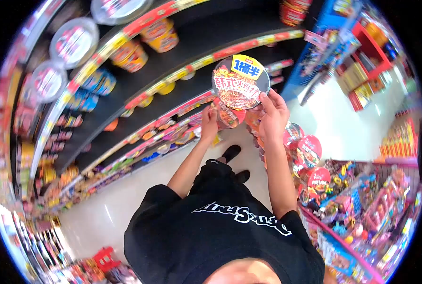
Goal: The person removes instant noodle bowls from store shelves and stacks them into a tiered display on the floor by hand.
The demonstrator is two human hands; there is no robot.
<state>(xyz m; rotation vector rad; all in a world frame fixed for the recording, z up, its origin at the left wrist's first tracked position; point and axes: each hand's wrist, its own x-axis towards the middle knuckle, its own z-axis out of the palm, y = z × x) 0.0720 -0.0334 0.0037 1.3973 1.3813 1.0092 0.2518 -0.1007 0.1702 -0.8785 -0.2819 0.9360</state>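
My right hand is closed on the rim of an instant noodle tub, with the thumb on its lid. The round lid has a black edge, a noodle picture and a yellow-and-blue label, and it faces up toward me. Just below it, a red-lidded instant noodle tub is partly covered by the upper one. My left hand has its fingers closed on the left side of that red tub. The undersides of both tubs are hidden.
Long black shelves with price strips run along the left, holding orange noodle cups and blue cups. More red-lidded tubs are stacked by my right forearm. A bin of bagged toys stands at lower right.
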